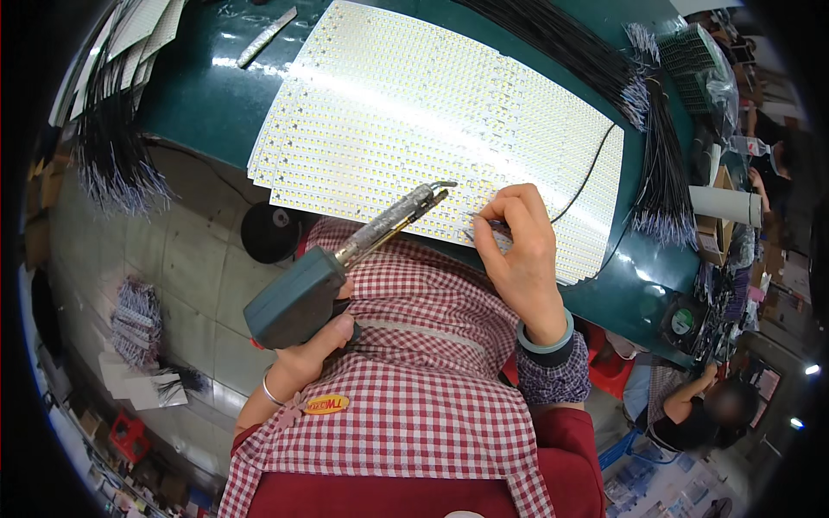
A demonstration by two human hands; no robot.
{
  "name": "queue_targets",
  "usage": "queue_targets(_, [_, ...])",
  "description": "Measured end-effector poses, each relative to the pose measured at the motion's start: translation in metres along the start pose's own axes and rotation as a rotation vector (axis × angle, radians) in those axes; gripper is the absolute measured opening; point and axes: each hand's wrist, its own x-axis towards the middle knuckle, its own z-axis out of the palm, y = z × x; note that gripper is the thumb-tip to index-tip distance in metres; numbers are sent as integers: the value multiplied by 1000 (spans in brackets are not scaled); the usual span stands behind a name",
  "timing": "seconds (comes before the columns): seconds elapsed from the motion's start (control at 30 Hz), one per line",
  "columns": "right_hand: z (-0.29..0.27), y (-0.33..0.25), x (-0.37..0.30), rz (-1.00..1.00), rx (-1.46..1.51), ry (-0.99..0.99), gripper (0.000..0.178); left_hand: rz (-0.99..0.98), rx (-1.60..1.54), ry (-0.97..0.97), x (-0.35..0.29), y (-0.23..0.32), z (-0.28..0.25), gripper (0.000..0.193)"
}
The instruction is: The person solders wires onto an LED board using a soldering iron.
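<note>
My left hand (321, 343) is wrapped round the handle of a dark green soldering gun (298, 298). Its metal barrel slants up to the right, and the bent tip hangs over the near edge of a white LED panel (371, 129). That panel lies on a stack of similar ones, covered in rows of small yellowish chips. Just right of the tip, my right hand (522, 250) pinches a thin black wire (596, 164) between thumb and fingers. The wire's short ends reach toward the panel's near edge; whether they touch it I cannot tell. From behind the hand the wire curves up over the panel.
Bundles of black wires with pale ends lie on the green table (207, 104) at the far right and hang off its left side. A silver strip-like tool (266, 37) rests at the back left. A black round stool (270, 231) stands below. Another person (704, 410) sits at right.
</note>
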Motion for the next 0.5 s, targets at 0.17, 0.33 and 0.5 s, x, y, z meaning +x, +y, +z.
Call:
queue_targets(0.17, [-7, -6, 3, 16, -14, -41, 15, -90, -442, 130, 15, 19, 11, 40])
queue_targets(0.33, [-14, -11, 12, 21, -54, -116, 15, -98, -512, 140, 26, 12, 1, 42])
queue_targets(0.5, [-54, -21, 65, -64, -85, -484, 15, -82, -527, 199, 35, 9, -4, 41])
